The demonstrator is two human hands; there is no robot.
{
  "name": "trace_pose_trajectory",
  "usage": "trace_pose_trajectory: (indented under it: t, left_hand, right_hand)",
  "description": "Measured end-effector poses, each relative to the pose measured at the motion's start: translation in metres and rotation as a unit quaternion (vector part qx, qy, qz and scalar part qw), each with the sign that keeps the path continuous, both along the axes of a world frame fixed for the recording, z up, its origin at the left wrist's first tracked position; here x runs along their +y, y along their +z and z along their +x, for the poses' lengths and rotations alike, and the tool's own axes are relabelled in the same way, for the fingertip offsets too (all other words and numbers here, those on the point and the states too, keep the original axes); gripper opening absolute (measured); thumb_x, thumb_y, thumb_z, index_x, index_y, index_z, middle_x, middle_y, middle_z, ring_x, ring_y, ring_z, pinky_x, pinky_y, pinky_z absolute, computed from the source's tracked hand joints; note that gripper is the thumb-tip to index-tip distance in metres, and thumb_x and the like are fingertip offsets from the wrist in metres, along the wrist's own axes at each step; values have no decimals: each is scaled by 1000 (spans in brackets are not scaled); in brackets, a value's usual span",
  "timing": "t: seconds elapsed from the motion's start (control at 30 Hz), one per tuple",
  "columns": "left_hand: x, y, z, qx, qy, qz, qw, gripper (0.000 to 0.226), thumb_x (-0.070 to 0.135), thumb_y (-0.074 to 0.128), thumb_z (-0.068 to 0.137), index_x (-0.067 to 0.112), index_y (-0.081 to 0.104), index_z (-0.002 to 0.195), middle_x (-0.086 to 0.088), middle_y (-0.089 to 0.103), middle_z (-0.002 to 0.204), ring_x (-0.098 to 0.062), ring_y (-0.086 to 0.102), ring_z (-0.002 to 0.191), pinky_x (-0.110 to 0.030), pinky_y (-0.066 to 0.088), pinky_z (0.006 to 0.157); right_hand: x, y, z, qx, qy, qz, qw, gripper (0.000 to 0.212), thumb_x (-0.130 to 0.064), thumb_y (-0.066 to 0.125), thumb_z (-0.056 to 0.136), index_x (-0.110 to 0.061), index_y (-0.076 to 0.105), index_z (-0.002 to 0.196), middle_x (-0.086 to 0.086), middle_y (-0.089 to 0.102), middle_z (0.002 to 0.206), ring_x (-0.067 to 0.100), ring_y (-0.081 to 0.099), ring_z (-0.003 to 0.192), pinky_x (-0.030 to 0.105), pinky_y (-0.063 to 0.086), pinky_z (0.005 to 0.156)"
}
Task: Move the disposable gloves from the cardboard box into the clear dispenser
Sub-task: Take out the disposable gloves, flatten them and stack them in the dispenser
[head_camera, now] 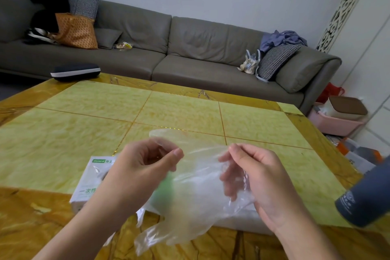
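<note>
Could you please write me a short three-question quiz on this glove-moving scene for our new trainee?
1. True or false: both the left hand and the right hand grip the thin clear plastic gloves.
2. What lies under the left forearm? A) white cardboard box with green print B) a metal tray C) a book
3. Fill in: the dark blue zipped case lies at the far ____ corner of the yellow-green tiled table.

Key: 1 true; 2 A; 3 left.

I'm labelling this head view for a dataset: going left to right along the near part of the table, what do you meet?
Cardboard box → left hand → clear disposable gloves held between the hands → right hand → dark grey cylinder at the right edge.
</note>
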State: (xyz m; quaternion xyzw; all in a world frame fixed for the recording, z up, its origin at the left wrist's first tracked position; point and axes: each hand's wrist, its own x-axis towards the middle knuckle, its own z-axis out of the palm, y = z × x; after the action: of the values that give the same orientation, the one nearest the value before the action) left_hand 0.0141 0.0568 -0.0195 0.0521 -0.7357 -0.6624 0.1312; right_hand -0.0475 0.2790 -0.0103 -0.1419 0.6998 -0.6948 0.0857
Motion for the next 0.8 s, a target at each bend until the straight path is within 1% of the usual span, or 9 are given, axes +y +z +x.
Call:
trace_pose_trajectory:
  t: [0.07, 0.13, 0.23, 0.3, 0.4, 0.5, 0.57, 0.67, 0.8]
  left_hand:
    - [0, 0, -1, -3, -2, -5, 1000, 11, 27, 73, 93, 22, 76, 84, 1, 63, 65, -11, 48, 56, -26, 39, 54]
    - [1, 0, -1, -5, 0, -1, 1000, 12, 25, 73, 93, 21, 76, 83, 1, 62, 64, -10, 47, 54, -21, 38, 52]
    - [1, 0, -1, -4, 0, 10, 1000, 12, 22, 73, 93, 17, 77, 82, 0, 61, 63, -6, 48, 50, -12, 38, 48]
    - [1, 0, -1, -6, -6, 5, 1000, 13, 21, 73, 93, 16, 77, 81, 0, 60, 63, -5, 48, 49, -11, 37, 48]
    - [1, 2, 0, -8, -13, -7, 1000, 14, 22, 73, 93, 18, 77, 80, 0, 62, 64, -4, 48, 51, -10, 37, 48]
    - [-9, 3, 0, -24, -14, -14, 1000, 13, 35, 74, 90, 24, 79, 86, -1, 69, 71, -7, 50, 56, -19, 42, 56]
    - [-20, 6, 0, -61, -50, -17, 997, 16, 41, 75, 85, 28, 80, 93, -5, 73, 81, -11, 52, 65, -28, 45, 63]
    - [-34, 9, 2, -99, -89, -39, 990, 19, 35, 80, 80, 29, 80, 98, -9, 75, 92, -16, 59, 73, -31, 48, 72]
    - [-48, 10, 2, -101, -75, -30, 992, 20, 27, 81, 78, 28, 81, 98, -5, 77, 97, -18, 69, 86, -37, 52, 84]
  right_hand:
    - [0, 2, 0, 7, 37, 25, 999, 20, -22, 76, 91, -6, 72, 103, 21, 70, 78, 34, 60, 54, 37, 47, 46]
    - [0, 0, -1, 21, 59, 60, 996, 25, -10, 82, 87, -9, 70, 109, 18, 72, 82, 34, 61, 54, 35, 48, 46]
    - [0, -2, -1, 33, 39, 49, 997, 3, -7, 71, 97, -6, 72, 94, 19, 70, 76, 33, 60, 52, 36, 48, 46]
    - [-1, -5, -1, 29, 6, 26, 999, 22, -11, 62, 104, -6, 74, 86, 21, 67, 71, 32, 58, 50, 36, 46, 45]
    - [-1, -5, 0, 16, -23, 2, 1000, 29, -15, 56, 107, -5, 73, 86, 20, 63, 66, 29, 52, 46, 34, 42, 42]
    - [1, -5, -1, 15, -40, 15, 999, 31, -15, 54, 108, -9, 73, 84, 16, 60, 63, 26, 46, 42, 28, 35, 38]
    - [3, -5, -2, 14, -52, 21, 998, 33, -17, 55, 108, -13, 74, 82, 14, 58, 62, 24, 44, 40, 25, 31, 39]
    - [6, -5, -5, 16, -70, 29, 997, 32, -19, 56, 108, -15, 75, 82, 13, 54, 63, 20, 38, 42, 22, 26, 40]
    - [11, -5, -9, 21, -91, 32, 995, 32, -22, 57, 108, -16, 76, 83, 9, 53, 64, 16, 36, 43, 21, 22, 41]
